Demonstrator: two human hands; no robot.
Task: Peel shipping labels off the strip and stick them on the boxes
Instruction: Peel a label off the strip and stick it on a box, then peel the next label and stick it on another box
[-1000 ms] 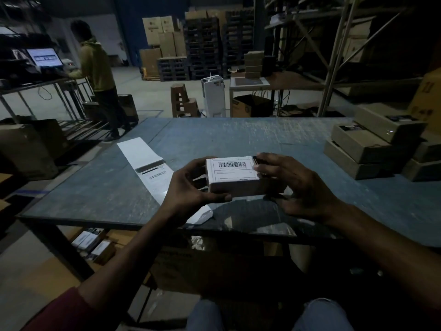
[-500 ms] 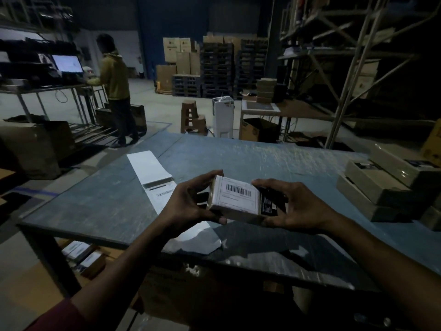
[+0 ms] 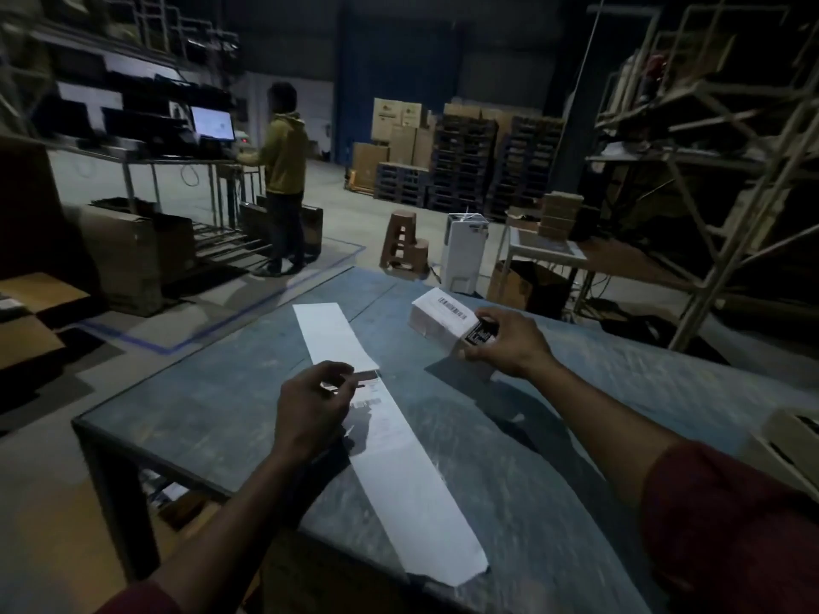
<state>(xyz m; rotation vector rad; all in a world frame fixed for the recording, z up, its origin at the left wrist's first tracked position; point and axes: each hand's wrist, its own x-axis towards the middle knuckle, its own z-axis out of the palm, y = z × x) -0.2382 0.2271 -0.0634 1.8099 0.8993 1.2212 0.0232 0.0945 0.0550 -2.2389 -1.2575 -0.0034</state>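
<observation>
Head camera shows the right hand (image 3: 509,343) gripping a labelled box (image 3: 443,319) above the far side of the bench (image 3: 212,409). Left hand (image 3: 310,409) hovers over the label strip (image 3: 390,436), its fingers loosely curled and holding nothing. This strip lies flat across the bench.
</observation>
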